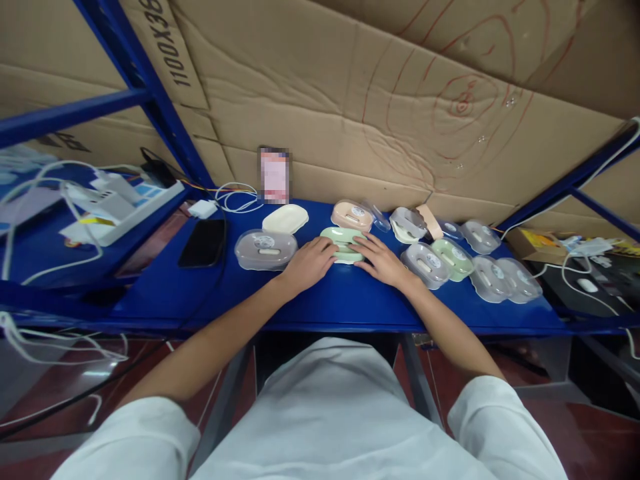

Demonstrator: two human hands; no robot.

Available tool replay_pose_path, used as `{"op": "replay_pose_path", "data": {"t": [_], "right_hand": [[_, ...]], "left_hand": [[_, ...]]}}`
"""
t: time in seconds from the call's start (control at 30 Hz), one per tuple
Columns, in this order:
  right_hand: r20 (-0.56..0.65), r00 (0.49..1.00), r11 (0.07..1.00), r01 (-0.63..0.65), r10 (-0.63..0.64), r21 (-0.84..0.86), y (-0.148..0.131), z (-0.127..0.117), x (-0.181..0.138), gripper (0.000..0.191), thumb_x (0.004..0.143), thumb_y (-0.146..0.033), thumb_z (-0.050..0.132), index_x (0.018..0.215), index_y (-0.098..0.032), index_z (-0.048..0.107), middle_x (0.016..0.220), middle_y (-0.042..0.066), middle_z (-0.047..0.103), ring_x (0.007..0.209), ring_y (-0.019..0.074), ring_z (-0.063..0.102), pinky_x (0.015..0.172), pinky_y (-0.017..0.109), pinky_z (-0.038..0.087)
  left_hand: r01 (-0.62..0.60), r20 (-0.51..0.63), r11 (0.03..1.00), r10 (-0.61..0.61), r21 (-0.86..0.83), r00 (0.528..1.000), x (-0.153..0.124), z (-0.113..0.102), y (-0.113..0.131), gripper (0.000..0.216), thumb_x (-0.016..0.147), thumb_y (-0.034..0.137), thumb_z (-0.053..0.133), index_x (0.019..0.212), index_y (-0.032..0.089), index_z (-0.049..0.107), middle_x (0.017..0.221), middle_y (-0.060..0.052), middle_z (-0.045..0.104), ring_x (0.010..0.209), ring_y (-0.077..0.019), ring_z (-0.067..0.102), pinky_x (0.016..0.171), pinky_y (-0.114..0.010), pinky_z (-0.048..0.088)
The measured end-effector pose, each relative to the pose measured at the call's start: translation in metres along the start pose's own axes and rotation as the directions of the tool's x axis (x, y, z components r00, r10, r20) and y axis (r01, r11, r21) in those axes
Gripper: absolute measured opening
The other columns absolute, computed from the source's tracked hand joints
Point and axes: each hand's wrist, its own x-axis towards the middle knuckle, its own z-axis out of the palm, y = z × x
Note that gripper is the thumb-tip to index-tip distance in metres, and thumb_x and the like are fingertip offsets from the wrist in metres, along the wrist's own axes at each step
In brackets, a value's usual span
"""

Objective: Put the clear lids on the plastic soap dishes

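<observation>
On the blue tabletop in front of me lies a light green soap dish [342,233], oval and made of plastic. My left hand [311,263] holds its left end, fingers bent over the top. At the opposite end my right hand [383,261] grips it, thumb near the front edge and fingers on the upper side. Part of the dish is hidden under my fingers. Just left of it sits a grey soap dish [285,253] under a clear lid, with a round sticker. Behind it are a cream dish part [285,219] and a peach soap dish [347,218].
Several lidded soap dishes, including a grey one [425,265] and a green one [454,259], stand to the right. A black phone [203,243] lies at left; another phone [275,175] leans on the cardboard [310,100]. Cables and a power strip [135,213] are further left.
</observation>
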Motion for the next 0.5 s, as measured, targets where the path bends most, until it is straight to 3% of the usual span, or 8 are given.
{"op": "replay_pose_path", "data": {"t": [0.1, 0.33, 0.43, 0.5], "right_hand": [[-0.017, 0.999, 1.000, -0.030, 0.030, 0.004, 0.005, 0.006, -0.001, 0.048, 0.108, -0.041, 0.056, 0.153, -0.025, 0.060, 0.159, 0.012, 0.058, 0.160, 0.0328, 0.039, 0.130, 0.062, 0.038], [0.003, 1.000, 0.999, -0.030, 0.030, -0.045, 0.005, 0.003, -0.003, 0.047, 0.110, -0.048, 0.051, 0.150, -0.025, 0.064, 0.160, 0.012, 0.058, 0.156, 0.0320, 0.046, 0.128, 0.057, 0.040], [-0.164, 0.962, 0.967, -0.235, 0.217, -0.100, 0.014, 0.000, 0.009, 0.053, 0.113, -0.045, 0.041, 0.158, -0.021, 0.054, 0.167, 0.015, 0.049, 0.157, 0.0345, 0.043, 0.128, 0.061, 0.037], [-0.283, 0.873, 0.893, -0.438, 0.397, -0.100, 0.025, 0.000, 0.020, 0.061, 0.110, -0.046, 0.044, 0.163, -0.014, 0.046, 0.168, 0.022, 0.046, 0.156, 0.0417, 0.042, 0.124, 0.069, 0.037]], "left_hand": [[-0.006, -0.009, 1.000, 0.006, -0.011, 1.000, 0.004, 0.003, -0.002, 0.027, 0.109, 0.025, 0.046, 0.125, 0.017, 0.065, 0.127, -0.015, 0.065, 0.121, -0.0292, 0.061, 0.106, -0.045, 0.052], [-0.032, 0.018, 0.998, 0.034, -0.063, 0.999, 0.002, 0.007, -0.003, 0.023, 0.104, 0.022, 0.055, 0.122, 0.018, 0.069, 0.124, -0.013, 0.066, 0.118, -0.0280, 0.063, 0.104, -0.044, 0.053], [-0.025, 0.004, 0.995, 0.026, -0.098, 1.000, 0.000, 0.004, -0.002, 0.022, 0.103, 0.022, 0.056, 0.118, 0.019, 0.071, 0.121, -0.013, 0.068, 0.116, -0.0285, 0.063, 0.102, -0.045, 0.054], [-0.029, -0.004, 0.991, 0.028, -0.131, 1.000, -0.001, 0.002, -0.002, 0.020, 0.101, 0.025, 0.058, 0.114, 0.020, 0.073, 0.118, -0.011, 0.068, 0.116, -0.0286, 0.063, 0.102, -0.046, 0.054]]}}
